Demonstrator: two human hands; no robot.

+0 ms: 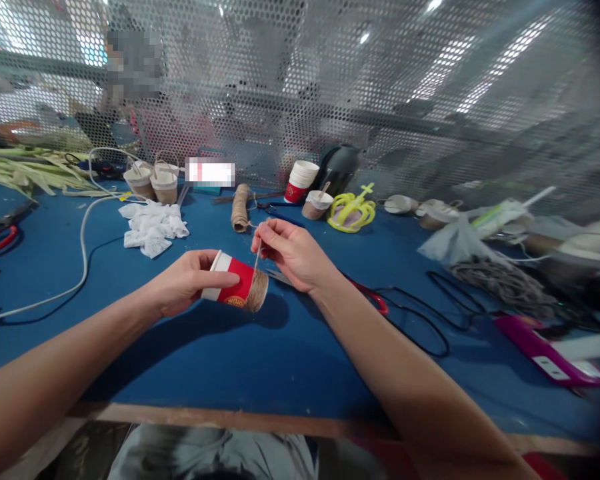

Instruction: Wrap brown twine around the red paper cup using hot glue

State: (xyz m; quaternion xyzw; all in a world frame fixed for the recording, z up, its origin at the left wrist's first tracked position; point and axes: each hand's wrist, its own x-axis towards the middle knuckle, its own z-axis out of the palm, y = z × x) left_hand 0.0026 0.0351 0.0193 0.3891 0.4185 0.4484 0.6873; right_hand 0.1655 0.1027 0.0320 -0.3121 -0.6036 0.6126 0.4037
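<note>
My left hand (187, 281) is wrapped round a red and white paper cup (233, 262), which lies tilted on its side in the air above the table. Brown twine (257, 293) is wound in rows round the end of the cup that points right. A strand of it runs up to my right hand (286, 250), whose thumb and fingers pinch it just above the cup. Behind the hands lies a roll of twine (240, 208). Partly hidden under my right hand is a pair of scissors (279, 276) with a red handle.
Stacked paper cups (300, 181), a twine-wrapped cup (317, 203) and a yellow crown-shaped piece (351, 212) stand behind. White lace (155, 225) and a white cable (84, 250) lie left. To the right are a black cord (420, 317), grey rope (505, 283) and a purple tool (545, 350).
</note>
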